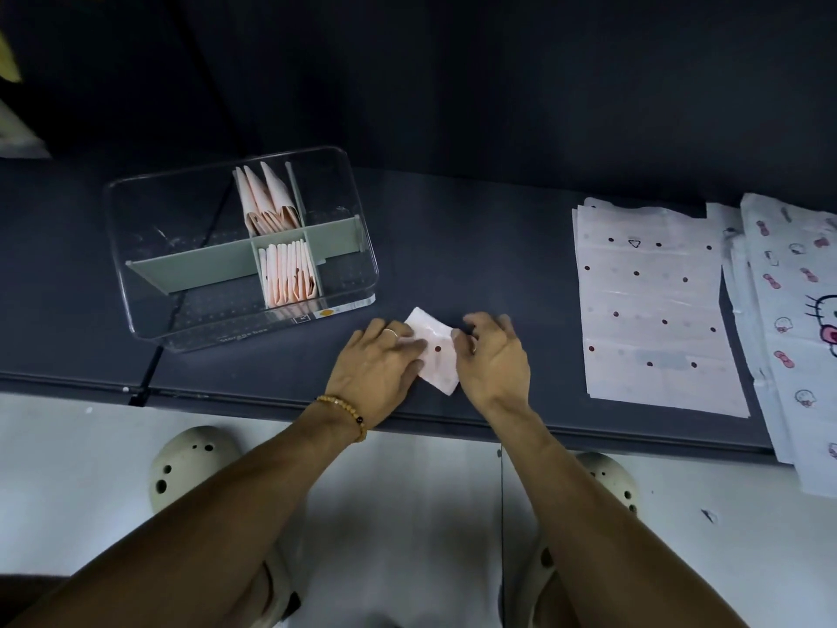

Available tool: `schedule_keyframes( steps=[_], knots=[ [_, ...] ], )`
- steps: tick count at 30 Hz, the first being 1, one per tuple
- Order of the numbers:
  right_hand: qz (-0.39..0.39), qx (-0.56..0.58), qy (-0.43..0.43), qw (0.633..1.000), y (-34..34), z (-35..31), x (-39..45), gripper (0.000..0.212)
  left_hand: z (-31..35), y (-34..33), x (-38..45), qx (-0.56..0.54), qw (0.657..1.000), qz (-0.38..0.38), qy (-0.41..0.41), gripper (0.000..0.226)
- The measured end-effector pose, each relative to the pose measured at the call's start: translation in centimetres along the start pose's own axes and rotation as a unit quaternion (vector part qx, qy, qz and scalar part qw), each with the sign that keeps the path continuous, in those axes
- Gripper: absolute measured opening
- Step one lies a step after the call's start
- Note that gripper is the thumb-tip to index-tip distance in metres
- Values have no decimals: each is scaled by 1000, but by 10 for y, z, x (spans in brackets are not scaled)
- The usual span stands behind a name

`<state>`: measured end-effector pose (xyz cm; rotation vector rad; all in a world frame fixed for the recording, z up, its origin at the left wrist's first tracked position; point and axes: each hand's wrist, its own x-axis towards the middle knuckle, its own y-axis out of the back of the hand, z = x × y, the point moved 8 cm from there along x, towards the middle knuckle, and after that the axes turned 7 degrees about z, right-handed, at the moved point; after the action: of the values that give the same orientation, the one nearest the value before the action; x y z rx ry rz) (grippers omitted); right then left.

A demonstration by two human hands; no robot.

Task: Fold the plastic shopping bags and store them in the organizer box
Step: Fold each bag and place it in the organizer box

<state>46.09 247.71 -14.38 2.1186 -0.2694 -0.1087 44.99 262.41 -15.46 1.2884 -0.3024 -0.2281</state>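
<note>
Head view: folded bag (434,351) between both hands, long axis seemingly near-to-far.

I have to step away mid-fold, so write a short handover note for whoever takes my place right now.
Left hand presses flat on the small folded bag; right hand pinches its right edge. The bag lies on the dark table, in front of the clear organizer box.
Done: two middle compartments hold folded pink bags.
Left: finish this fold, store it, then fold the flat dotted bags and cartoon-print bags stacked to the right.
</note>
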Motion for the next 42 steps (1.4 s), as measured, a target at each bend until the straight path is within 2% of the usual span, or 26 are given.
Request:
schedule_keyframes(
  steps=[3, 6, 10, 13, 15, 17, 20, 23, 27, 34, 36, 39, 40, 42],
  knots=[
    [99, -58, 110, 987, 12, 1, -25, 30, 2, 4, -4, 6, 1000, 25, 18, 32],
    [67, -133, 166, 975, -5, 12, -46, 41, 3, 3, -6, 6, 999, 25, 33, 33],
    [47, -127, 148, 980, -14, 20, -50, 48, 6, 10, -6, 15, 999, 33, 35, 31],
    [30, -121, 148, 981, -17, 22, -50, 50, 27, 10, 3, 30, 997, 51, -53, 30],
    [22, -121, 146, 982, -18, 22, -49, 50, 48, -5, 12, 7, 993, 15, -117, 45],
    [17, -125, 141, 982, -19, 23, -49, 49, 58, -23, 20, -15, 991, -28, -129, 55],
    [14, -121, 145, 982, -17, 24, -49, 50, 51, -35, 25, -19, 990, -51, -128, 59],
    [10, -121, 145, 982, -17, 25, -49, 50, 37, -35, 25, -29, 986, -69, -152, 54],
    [4, -121, 141, 983, -17, 25, -48, 50, 9, -35, 23, -36, 985, -100, -136, 53],
    [3, -115, 143, 983, -16, 24, -48, 53, -44, -17, 6, 14, 990, -93, -102, 56],
    [6, -114, 144, 983, -17, 24, -49, 52, -40, -12, 6, -9, 995, -73, -68, 55],
    [7, -115, 145, 983, -17, 23, -48, 52, -25, 5, 16, -51, 998, 20, 10, 51],
    [9, -114, 144, 983, -17, 24, -48, 52, -15, 8, 22, -60, 997, 39, 9, 50],
    [8, -116, 144, 983, -18, 25, -49, 52, 7, 2, 35, -33, 999, 20, -37, 47]
  ],
)
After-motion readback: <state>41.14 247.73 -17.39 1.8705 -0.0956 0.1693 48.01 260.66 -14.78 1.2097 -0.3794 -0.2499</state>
